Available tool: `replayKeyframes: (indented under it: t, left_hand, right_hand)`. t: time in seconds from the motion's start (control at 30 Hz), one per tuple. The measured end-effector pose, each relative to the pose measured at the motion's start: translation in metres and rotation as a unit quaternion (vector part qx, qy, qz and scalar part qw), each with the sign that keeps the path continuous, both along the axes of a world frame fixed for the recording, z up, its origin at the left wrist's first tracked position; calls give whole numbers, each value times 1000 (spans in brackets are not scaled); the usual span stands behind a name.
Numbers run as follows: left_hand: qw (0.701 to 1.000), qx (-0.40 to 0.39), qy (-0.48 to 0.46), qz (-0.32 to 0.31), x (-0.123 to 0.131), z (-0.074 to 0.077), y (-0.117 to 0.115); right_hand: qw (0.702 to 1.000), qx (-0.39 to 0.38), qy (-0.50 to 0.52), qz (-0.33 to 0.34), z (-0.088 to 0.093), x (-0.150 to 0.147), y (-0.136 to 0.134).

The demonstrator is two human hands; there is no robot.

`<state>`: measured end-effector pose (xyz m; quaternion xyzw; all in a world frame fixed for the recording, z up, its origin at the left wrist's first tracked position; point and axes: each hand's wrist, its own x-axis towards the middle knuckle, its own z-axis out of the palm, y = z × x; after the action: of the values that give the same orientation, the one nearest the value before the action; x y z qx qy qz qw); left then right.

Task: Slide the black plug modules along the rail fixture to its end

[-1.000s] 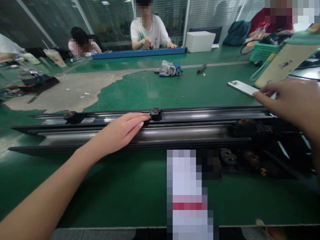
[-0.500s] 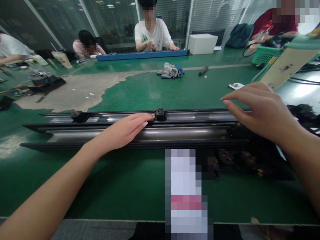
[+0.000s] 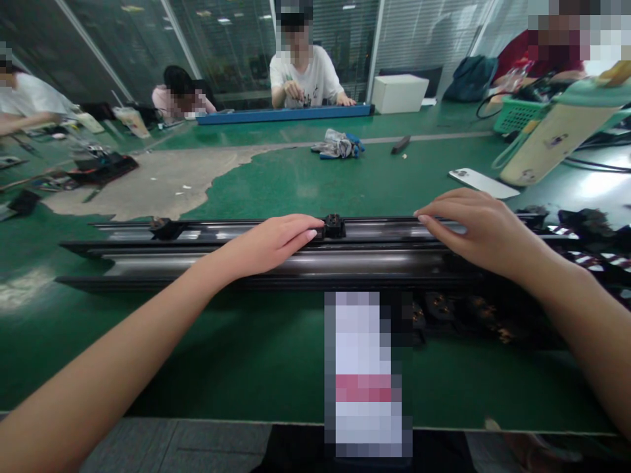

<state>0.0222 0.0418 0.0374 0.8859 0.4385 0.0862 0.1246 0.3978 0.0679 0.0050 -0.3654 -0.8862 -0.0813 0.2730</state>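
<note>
Two long black channel rails with shiny inner faces lie side by side across the table, a rear rail [image 3: 389, 228] and a front rail [image 3: 355, 263]. A small black socket-like block [image 3: 334, 225] sits in the rear rail. My left hand [image 3: 266, 243] lies across the rails with fingers stretched out, their tips touching the block's left side. My right hand [image 3: 473, 220] is over the rear rail, right of the block, fingers extended, thumb apart from the index finger, holding nothing visible. Another black block [image 3: 165, 228] is farther left in the rear rail.
More black parts with copper contacts [image 3: 473, 312] lie at the front right. Beyond my right hand are a white phone [image 3: 483, 182] and a leaning cream tumbler [image 3: 557, 141]. Grey-blue gloves [image 3: 339, 144] lie mid-table. A person opposite works at a blue bar [image 3: 286, 114].
My right hand has come down and left toward the rear rail, uncovering more of the phone. My left hand stays by the block. The view has shifted slightly.
</note>
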Motion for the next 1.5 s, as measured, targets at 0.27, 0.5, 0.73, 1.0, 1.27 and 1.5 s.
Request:
replayKeyframes:
  t: [0.27,0.5,0.73,1.0,1.27,1.5]
  left_hand:
    - [1000,-12,-19,-12,14,0,4]
    - [999,-9,-31,-42,25,-6,8]
    - [997,-12,-16,-76,34,-7,14]
    - [994,-26,-3,-104,45,-7,20]
    - [993,-39,12,-112,67,-4,22]
    - [988,-50,-14,-142,92,-7,30]
  right_hand:
    - [999,-38,-6,-6,0,0,0]
    - [999,-53,-6,-2,0,-1,-2]
    - [999,-42,1,-3,-2,-2,-3]
    - [998,-69,0,-11,-1,-2,-3]
    - [997,-60,1,-40,-4,-1,-3]
    - [999,-52,9,8,-3,-3,-6]
